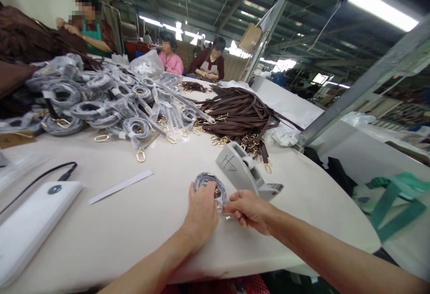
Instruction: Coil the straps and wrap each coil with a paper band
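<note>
Both hands close together grip a coiled strap (211, 184), grey-wrapped: left hand (201, 213) covers it, right hand (247, 209) pinches its edge, perhaps tape.

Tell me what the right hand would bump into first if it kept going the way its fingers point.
The right hand points left at the coiled strap it already pinches; just beyond is the left hand.

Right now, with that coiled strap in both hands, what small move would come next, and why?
Probably press the loose clear end flat. The left hand holds the grey wrapped strap coil on the white table, the right hand pinches something clear beside it, and the grey tape dispenser stands just behind.
</note>
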The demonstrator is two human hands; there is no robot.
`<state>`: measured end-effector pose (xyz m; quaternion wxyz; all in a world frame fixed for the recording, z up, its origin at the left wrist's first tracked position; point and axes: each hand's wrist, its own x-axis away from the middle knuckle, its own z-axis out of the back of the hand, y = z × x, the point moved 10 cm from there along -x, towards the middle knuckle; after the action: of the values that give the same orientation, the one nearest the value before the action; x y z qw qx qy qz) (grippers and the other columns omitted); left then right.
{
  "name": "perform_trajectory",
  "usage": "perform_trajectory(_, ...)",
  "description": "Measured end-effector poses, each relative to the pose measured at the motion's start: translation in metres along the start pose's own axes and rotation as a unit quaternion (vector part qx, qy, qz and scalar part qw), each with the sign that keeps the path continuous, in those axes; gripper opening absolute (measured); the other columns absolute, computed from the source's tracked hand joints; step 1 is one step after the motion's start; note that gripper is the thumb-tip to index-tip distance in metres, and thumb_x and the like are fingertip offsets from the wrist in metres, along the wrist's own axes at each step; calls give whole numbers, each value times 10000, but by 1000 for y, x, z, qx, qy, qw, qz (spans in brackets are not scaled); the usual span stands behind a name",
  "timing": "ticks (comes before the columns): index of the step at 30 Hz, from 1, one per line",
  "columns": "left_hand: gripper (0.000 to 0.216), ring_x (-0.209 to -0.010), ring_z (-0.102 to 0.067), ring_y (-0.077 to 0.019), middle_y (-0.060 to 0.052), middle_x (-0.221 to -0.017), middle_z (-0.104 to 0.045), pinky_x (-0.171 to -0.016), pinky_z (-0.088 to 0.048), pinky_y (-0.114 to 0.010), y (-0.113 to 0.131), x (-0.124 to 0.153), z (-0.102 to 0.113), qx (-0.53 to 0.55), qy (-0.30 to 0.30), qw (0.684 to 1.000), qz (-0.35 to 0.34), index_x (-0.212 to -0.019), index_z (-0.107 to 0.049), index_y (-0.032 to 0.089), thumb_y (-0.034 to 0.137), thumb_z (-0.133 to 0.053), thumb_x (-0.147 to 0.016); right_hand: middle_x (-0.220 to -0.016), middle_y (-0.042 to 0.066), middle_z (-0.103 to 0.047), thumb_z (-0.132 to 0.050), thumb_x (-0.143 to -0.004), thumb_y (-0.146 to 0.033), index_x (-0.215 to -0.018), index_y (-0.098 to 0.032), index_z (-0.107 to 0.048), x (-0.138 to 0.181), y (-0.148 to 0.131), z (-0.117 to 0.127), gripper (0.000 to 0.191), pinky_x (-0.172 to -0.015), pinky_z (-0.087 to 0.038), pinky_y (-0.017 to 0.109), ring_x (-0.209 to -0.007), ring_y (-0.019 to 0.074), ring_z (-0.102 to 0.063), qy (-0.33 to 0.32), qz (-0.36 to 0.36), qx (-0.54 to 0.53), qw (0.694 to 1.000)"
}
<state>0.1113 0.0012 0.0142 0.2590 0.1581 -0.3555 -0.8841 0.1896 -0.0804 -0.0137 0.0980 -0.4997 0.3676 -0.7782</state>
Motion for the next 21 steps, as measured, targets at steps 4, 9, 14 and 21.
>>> perform_trajectory(4, 311, -1049, -568, -252, -84, -1031, -647, -1146, -151, -548, 1, 0, 0, -6, -14, 1000, -15, -1007, -545, 191, 10, -405, -797, -379, -112, -468, -686, -634, -93, -682, -233, -415, -5, 14, 1, 309, -342, -181, 144, -331, 44, -309, 41, 25, -35, 998)
perform_trajectory(9, 377, -1113, -536, -259, -85, -1102, -633, -1141, -126, -593, 7, 6, -1, 0, -65, 993, -96, -1087, -529, 196, 19, -434, -768, -396, -105, -517, -700, -583, -157, -761, -239, -429, -11, 19, -2, 335, -342, -181, 167, -339, 59, -330, 59, 72, -58, 994)
perform_trajectory(14, 435, -1122, -528, -279, -104, -1109, -635, -1123, -133, -614, 5, 9, -6, -32, -58, 991, -115, -1104, -536, 185, -9, -415, -734, -437, -82, -576, -682, -569, -204, -811, -228, -445, -11, 17, 1, 340, -345, -164, 182, -331, 61, -332, 51, 109, -58, 991)
perform_trajectory(21, 270, -1008, -555, -273, -102, -1049, -635, -946, -389, -457, 7, 1, 18, 145, 32, 987, -63, -1037, -531, 192, 108, -452, -792, -668, -21, -718, -713, -639, -264, -1006, -190, -500, 13, -17, 12, 431, -615, -437, 242, -620, 143, -624, 52, 273, -69, 958)
